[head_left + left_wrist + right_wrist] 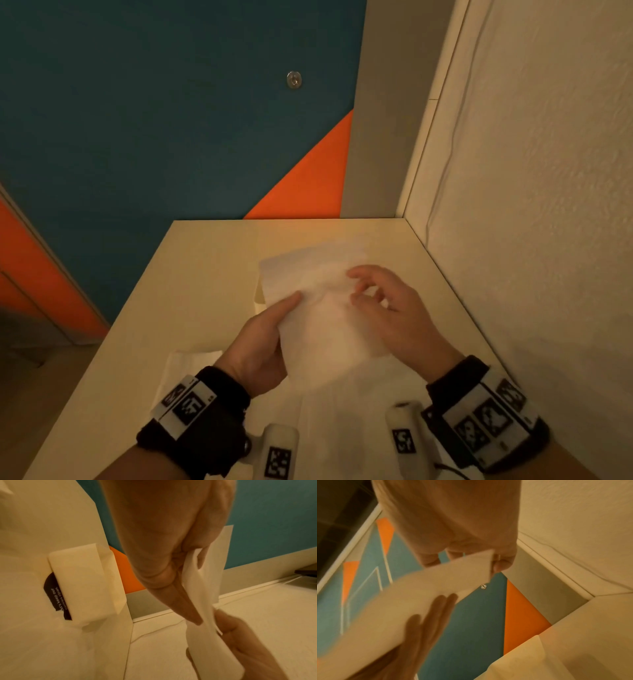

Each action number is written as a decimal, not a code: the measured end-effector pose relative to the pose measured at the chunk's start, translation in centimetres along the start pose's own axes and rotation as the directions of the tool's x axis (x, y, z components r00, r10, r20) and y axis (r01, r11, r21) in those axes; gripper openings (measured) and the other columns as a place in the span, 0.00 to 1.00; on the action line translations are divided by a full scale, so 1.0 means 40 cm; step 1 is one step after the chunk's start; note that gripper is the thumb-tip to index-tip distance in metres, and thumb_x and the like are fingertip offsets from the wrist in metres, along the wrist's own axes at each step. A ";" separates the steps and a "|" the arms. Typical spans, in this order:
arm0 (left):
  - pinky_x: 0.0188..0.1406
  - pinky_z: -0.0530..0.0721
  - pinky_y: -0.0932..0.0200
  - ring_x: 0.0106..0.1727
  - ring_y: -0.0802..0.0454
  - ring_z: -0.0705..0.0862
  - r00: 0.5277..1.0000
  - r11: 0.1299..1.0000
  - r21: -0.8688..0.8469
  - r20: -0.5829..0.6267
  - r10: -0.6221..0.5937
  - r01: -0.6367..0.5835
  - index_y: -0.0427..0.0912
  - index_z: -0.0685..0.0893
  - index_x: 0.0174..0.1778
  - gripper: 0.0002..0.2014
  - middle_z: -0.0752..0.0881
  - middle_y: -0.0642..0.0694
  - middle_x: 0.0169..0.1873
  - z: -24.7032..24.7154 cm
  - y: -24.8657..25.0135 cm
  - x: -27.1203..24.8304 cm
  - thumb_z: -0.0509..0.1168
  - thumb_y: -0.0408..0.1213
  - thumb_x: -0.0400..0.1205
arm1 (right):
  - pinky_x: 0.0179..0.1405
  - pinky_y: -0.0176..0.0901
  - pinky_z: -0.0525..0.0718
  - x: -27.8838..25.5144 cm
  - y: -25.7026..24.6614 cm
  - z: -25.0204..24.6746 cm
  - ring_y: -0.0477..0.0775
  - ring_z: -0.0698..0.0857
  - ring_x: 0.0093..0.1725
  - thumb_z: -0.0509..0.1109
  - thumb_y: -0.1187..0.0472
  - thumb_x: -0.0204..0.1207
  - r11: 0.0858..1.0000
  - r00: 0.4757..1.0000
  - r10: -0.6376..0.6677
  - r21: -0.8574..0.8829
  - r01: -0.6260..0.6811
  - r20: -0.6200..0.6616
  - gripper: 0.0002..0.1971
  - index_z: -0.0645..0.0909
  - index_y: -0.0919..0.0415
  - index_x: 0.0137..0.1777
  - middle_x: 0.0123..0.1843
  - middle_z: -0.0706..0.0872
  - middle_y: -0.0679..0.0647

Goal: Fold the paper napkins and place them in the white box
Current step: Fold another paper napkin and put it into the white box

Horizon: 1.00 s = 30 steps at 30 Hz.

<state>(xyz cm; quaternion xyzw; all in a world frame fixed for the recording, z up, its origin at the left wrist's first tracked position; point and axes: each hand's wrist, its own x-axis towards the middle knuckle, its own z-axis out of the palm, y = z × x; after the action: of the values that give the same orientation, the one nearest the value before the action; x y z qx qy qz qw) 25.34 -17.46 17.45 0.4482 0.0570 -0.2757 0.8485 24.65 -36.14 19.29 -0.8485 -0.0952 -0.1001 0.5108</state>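
A white paper napkin [318,308] is held in the air above the cream table [205,267] by both hands. My left hand [287,308] grips its left edge, thumb on top and fingers underneath. The right hand [356,287] pinches the napkin's right side with curled fingers. In the right wrist view those fingertips [498,562] hold a corner of the napkin [419,595]. The left wrist view shows the napkin [199,588] edge-on between thumb and fingers. The white box [82,580] stands on the table; in the head view only a sliver of the box [259,297] shows behind the napkin.
More napkins lie on the table near me: one on the left [186,368] and a spread sheet [342,411] under my wrists. A dark printed label [56,596] lies beside the box. A textured white wall [531,205] borders the table's right side.
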 end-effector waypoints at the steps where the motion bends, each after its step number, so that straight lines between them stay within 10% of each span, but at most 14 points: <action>1: 0.48 0.88 0.53 0.50 0.45 0.89 1.000 1.000 -0.016 0.001 -0.005 0.005 0.39 0.85 0.63 0.23 0.88 0.39 0.56 0.000 0.004 -0.004 0.64 0.47 0.75 | 0.40 0.31 0.75 0.002 0.006 -0.008 0.40 0.76 0.40 0.70 0.59 0.77 0.998 0.997 0.060 0.014 -0.060 -0.052 0.10 0.80 0.43 0.54 0.48 0.81 0.47; 7: 0.51 0.88 0.51 0.51 0.42 0.89 0.998 0.999 -0.003 0.039 -0.050 0.050 0.38 0.88 0.59 0.21 0.88 0.37 0.57 -0.001 0.020 -0.010 0.65 0.45 0.74 | 0.46 0.45 0.77 -0.005 -0.004 -0.057 0.52 0.81 0.43 0.63 0.52 0.81 0.896 0.931 0.355 0.256 -0.364 0.081 0.07 0.82 0.51 0.49 0.47 0.84 0.56; 11: 0.45 0.89 0.52 0.44 0.43 0.90 0.997 0.996 0.061 0.048 -0.066 0.063 0.36 0.89 0.53 0.20 0.89 0.36 0.50 0.004 0.035 -0.011 0.68 0.44 0.71 | 0.52 0.57 0.84 -0.017 -0.008 -0.068 0.63 0.88 0.53 0.68 0.66 0.77 0.826 0.915 0.290 0.409 -0.387 0.280 0.13 0.83 0.57 0.61 0.55 0.89 0.60; 15: 0.49 0.88 0.55 0.50 0.46 0.89 0.992 0.967 0.224 0.066 0.106 -0.119 0.39 0.86 0.59 0.17 0.89 0.38 0.55 0.015 0.053 -0.011 0.66 0.38 0.75 | 0.54 0.64 0.83 -0.014 0.000 -0.068 0.64 0.88 0.53 0.65 0.74 0.77 0.826 0.941 0.276 0.453 -0.336 0.194 0.14 0.86 0.61 0.56 0.54 0.90 0.60; 21: 0.54 0.73 0.40 0.52 0.38 0.76 0.951 0.884 0.354 0.068 0.302 -0.306 0.43 0.90 0.52 0.14 0.83 0.32 0.53 0.013 0.088 -0.016 0.72 0.40 0.71 | 0.39 0.42 0.88 -0.008 0.000 -0.079 0.51 0.90 0.47 0.63 0.74 0.78 0.784 0.972 0.212 0.576 -0.229 0.098 0.19 0.92 0.53 0.44 0.48 0.92 0.54; 25: 0.38 0.86 0.56 0.40 0.44 0.85 0.935 0.851 0.390 0.104 0.339 -0.352 0.38 0.91 0.40 0.12 0.88 0.40 0.38 0.017 0.110 -0.026 0.62 0.34 0.79 | 0.38 0.37 0.87 -0.007 -0.003 -0.088 0.50 0.90 0.46 0.61 0.75 0.78 0.790 0.984 0.169 0.588 -0.174 0.063 0.17 0.89 0.58 0.48 0.46 0.92 0.53; 30: 0.32 0.84 0.59 0.37 0.49 0.85 0.904 0.782 0.460 0.133 0.407 -0.420 0.44 0.90 0.36 0.04 0.88 0.47 0.41 0.015 0.111 -0.031 0.74 0.36 0.66 | 0.34 0.36 0.83 -0.004 -0.005 -0.095 0.47 0.86 0.40 0.51 0.82 0.74 0.766 0.990 0.136 0.629 -0.134 0.044 0.28 0.88 0.62 0.27 0.38 0.89 0.52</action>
<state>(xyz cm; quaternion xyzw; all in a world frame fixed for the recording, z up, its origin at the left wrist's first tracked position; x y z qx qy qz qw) 26.52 -15.43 21.46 0.6414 -0.1236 -0.0946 0.7513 24.17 -39.42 21.16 -0.6331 -0.0609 -0.0274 0.7712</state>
